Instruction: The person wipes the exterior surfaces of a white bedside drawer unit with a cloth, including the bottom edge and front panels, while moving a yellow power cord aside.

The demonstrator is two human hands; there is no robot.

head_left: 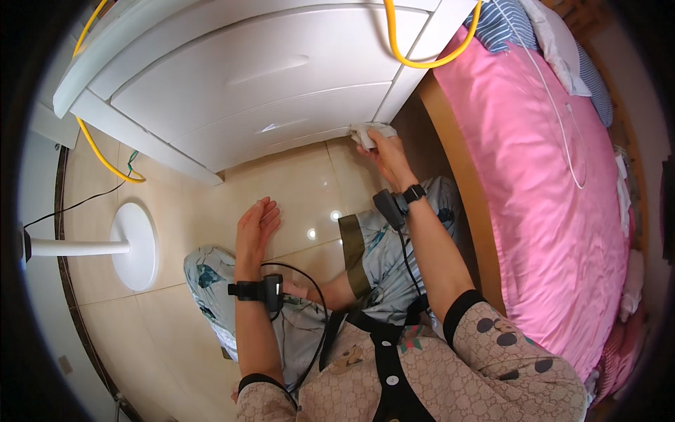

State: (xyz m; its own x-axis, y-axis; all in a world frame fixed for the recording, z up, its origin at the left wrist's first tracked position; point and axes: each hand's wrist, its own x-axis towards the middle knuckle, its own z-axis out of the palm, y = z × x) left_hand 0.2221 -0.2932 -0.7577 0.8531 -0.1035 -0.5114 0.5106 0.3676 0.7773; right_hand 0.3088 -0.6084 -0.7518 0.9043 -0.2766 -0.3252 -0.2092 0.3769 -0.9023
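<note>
While the person's right hand point(388, 156) pinches a crumpled off-white cloth point(370, 133) between thumb and fingers at the lower right corner of the white chest of drawers point(267, 77), the left hand point(259, 224) is empty above the tiled floor point(295, 184), its fingers close together and slightly curled. A pink-covered bed point(541, 232) lies to the person's right.
</note>
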